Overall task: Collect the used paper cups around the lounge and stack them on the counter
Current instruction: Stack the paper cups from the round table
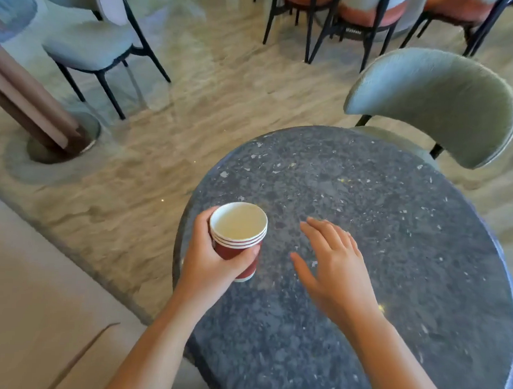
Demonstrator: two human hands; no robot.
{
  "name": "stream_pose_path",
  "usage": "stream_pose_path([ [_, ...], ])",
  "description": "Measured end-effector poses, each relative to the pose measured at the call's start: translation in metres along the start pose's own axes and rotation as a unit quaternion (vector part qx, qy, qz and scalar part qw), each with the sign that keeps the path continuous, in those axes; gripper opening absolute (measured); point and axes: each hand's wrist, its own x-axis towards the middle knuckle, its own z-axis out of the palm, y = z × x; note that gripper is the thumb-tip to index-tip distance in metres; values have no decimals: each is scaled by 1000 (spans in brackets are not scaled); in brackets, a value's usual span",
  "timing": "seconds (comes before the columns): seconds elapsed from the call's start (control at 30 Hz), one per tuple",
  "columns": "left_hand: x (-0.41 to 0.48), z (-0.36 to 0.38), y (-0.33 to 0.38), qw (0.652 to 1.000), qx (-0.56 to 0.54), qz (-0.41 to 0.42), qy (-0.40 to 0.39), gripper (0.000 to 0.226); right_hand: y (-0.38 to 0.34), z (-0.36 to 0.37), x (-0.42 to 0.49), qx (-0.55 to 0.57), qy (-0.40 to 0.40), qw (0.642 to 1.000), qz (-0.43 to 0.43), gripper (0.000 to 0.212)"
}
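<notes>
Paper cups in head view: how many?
3, by visible rims: red paper cups with white rims, nested in one stack gripped by the left hand over the left edge of the round dark speckled stone table. More may be hidden inside.

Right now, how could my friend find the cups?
Look at the round dark speckled table by the green chair. Near its left edge, the left hand grips a stack of red paper cups. They are the only cups in view.

Three nested paper cups [237, 237], two hands [214, 260] [333, 265], one round table [395, 229].
</notes>
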Motion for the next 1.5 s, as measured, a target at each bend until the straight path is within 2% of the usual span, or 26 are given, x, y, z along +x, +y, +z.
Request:
stream_pose_path([
  [0.13,17,-20,14,998,17,47,-46,64,-23,4,-8,-5,31,999,39,45],
  [0.33,11,-25,7,994,33,65,-82,66,-26,-2,-21,-9,78,994,72,45],
  [0.6,-13,-3,12,993,29,53,-105,76,-3,-10,-48,-1,49,993,106,43],
  [0.9,-6,-26,4,995,-14,37,-90,69,-27,1,-24,-19,44,995,87,43],
  [1.17,76,-124,-18,997,-21,53,-50,69,-108,45,49,-37,52,996,69,45],
  [1.5,177,-313,-48,994,-24,74,75,66,-277,126,183,-16,38,998,-37,41],
])
